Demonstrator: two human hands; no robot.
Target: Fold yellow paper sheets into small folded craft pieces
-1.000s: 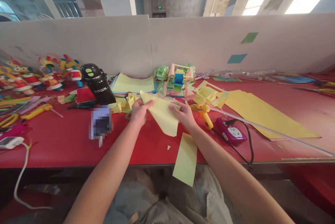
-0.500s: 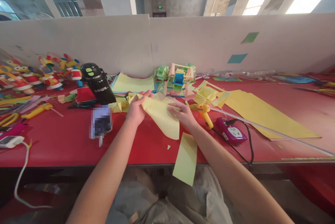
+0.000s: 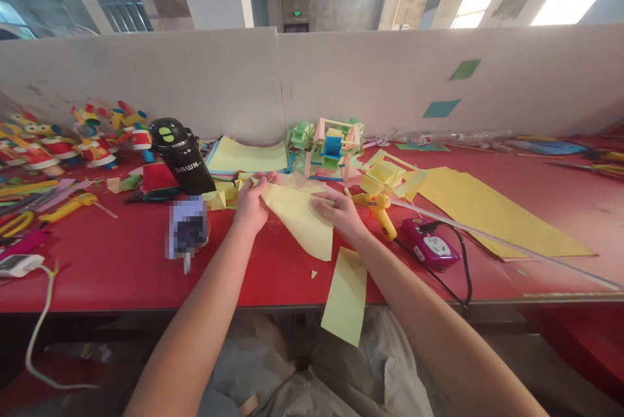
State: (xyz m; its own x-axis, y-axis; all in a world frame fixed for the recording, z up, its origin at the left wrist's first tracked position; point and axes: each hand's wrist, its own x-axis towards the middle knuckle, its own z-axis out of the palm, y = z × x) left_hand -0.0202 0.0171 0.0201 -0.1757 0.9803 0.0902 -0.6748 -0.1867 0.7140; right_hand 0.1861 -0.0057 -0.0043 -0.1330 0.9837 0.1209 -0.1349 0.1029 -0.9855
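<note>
Over the glossy red tabletop (image 3: 280,284), the left hand (image 3: 252,206) and right hand (image 3: 344,215) pinch a curled, pale-yellow paper sheet (image 3: 302,219) between them; uneven pulling could, I'd guess, crease it.

- A pale yellow sheet (image 3: 302,219) is being held by the left hand (image 3: 251,204) and the right hand (image 3: 342,214).
- Another sheet (image 3: 345,297) is being seen across the red table's (image 3: 280,280) front edge.
- A yellow glue gun (image 3: 383,214) is being seen near the right hand.
</note>
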